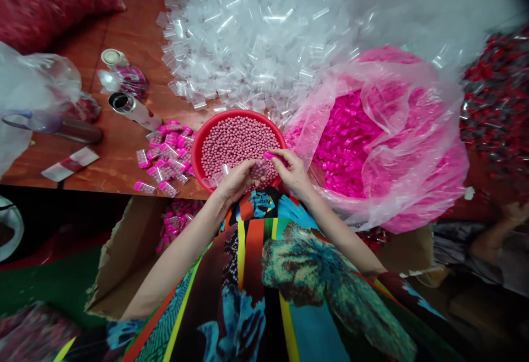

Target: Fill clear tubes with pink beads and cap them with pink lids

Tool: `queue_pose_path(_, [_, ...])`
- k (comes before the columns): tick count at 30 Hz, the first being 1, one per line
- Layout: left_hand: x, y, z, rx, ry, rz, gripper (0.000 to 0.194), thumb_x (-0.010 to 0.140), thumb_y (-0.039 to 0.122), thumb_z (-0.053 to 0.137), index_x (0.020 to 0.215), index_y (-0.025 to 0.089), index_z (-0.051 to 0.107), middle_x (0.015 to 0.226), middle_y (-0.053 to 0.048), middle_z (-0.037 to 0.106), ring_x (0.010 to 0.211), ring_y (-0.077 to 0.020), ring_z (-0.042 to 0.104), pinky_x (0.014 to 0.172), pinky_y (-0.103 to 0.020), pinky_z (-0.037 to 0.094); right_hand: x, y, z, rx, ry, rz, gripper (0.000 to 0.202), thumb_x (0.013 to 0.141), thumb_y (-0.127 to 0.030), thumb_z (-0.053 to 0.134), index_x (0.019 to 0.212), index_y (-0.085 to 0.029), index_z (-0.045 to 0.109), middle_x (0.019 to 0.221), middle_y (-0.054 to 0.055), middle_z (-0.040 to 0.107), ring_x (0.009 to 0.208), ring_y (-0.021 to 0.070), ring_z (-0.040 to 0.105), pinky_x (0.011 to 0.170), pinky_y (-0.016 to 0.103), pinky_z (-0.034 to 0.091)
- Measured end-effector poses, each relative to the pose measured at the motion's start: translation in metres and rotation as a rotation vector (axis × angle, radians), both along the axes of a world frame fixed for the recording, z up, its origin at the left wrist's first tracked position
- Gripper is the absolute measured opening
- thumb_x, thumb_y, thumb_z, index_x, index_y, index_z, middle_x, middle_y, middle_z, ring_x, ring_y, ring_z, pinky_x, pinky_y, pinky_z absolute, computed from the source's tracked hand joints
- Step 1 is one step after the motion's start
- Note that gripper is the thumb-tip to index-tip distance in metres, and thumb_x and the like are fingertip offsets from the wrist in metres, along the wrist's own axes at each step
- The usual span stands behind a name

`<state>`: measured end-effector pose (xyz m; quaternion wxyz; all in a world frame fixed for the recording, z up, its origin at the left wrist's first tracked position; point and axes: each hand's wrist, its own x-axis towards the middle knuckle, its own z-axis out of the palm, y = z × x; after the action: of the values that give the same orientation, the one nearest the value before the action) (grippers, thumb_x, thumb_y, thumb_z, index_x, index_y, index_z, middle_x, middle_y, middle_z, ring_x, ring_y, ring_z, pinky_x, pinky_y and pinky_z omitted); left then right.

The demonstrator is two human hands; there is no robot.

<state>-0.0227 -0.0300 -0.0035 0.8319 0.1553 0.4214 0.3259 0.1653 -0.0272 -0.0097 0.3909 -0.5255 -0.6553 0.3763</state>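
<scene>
Over the near rim of a red bowl (195, 158) full of small pink beads (237, 139), my two hands are close together. My left hand (242, 177) is closed around a small clear container (259, 169) with pink beads in it. Between the fingertips of my right hand (292, 170) is a bright pink cap (270, 155), just beside the container. Whether cap and container touch, I cannot tell. A few clear containers (219, 174) lie on the beads at the bowl's near left. Filled, pink-capped containers (167, 155) are heaped left of the bowl.
Behind the bowl rises a pile of clear empty containers (256, 42). An open plastic bag (397, 141) of pink caps (345, 141) stands right. A flask (134, 109) and a bottle (61, 126) are left. A cardboard box (124, 252) sits below the table edge. Another person's arm (496, 235) shows far right.
</scene>
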Motion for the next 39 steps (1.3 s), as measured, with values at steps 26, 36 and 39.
queue_pose_path(26, [0.014, -0.016, -0.013, 0.157, 0.045, -0.029, 0.035, 0.09, 0.045, 0.079, 0.096, 0.019, 0.057, 0.084, -0.002, 0.065, 0.069, -0.0107, 0.061, 0.061, -0.023, 0.043, 0.001, -0.005, -0.006, -0.087, 0.041, 0.023, 0.03, 0.101, -0.05, 0.064, 0.103, -0.026, 0.081, 0.1, 0.005, 0.077, 0.097, 0.021, 0.071, 0.092, 0.038, 0.059])
queue_pose_path(36, [0.014, -0.016, -0.004, 0.189, 0.143, -0.033, 0.029, 0.093, 0.042, 0.075, 0.095, 0.019, 0.057, 0.084, -0.002, 0.068, 0.064, -0.0107, 0.06, 0.055, -0.021, 0.039, 0.002, -0.01, -0.004, -0.027, -0.025, 0.048, 0.03, 0.105, -0.045, 0.058, 0.109, -0.027, 0.082, 0.102, 0.006, 0.077, 0.1, 0.022, 0.071, 0.093, 0.039, 0.06])
queue_pose_path(39, [0.014, -0.017, -0.006, 0.121, 0.093, 0.0, 0.032, 0.09, 0.041, 0.078, 0.095, 0.019, 0.056, 0.086, -0.003, 0.069, 0.065, -0.0101, 0.061, 0.055, -0.02, 0.04, 0.002, -0.01, -0.001, 0.023, -0.073, 0.105, 0.03, 0.107, -0.039, 0.055, 0.114, -0.027, 0.081, 0.106, 0.007, 0.077, 0.103, 0.0228, 0.071, 0.095, 0.04, 0.06])
